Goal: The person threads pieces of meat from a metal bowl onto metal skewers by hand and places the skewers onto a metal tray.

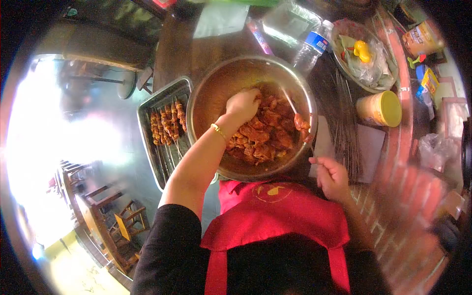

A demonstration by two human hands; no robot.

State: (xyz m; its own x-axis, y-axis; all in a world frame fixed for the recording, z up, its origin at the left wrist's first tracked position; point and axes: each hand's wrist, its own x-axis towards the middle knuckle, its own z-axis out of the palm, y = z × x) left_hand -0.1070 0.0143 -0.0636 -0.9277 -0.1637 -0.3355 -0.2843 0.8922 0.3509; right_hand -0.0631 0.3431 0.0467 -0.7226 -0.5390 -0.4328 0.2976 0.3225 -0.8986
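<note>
A large metal bowl point(196, 105) holds many pieces of reddish marinated meat point(265, 135). My left hand point(242, 104), with a gold bracelet on its wrist, reaches into the bowl. Its fingers curl into the meat at the far side, and their tips are partly hidden. My right hand point(333, 178) is closed around the lower end of a thin skewer point(289, 101) at the bowl's near right. Meat pieces point(302, 127) are threaded partway along this skewer, which slants over the bowl's right rim with its tip above the meat.
Left of the bowl, a metal tray point(143, 115) carries several meat skewers point(168, 123). Bare skewers point(345, 132) lie in a bundle to the right. Beyond stand a yellow-lidded tub point(379, 108), a water bottle point(312, 46) and a basin point(344, 73) with plastic bags.
</note>
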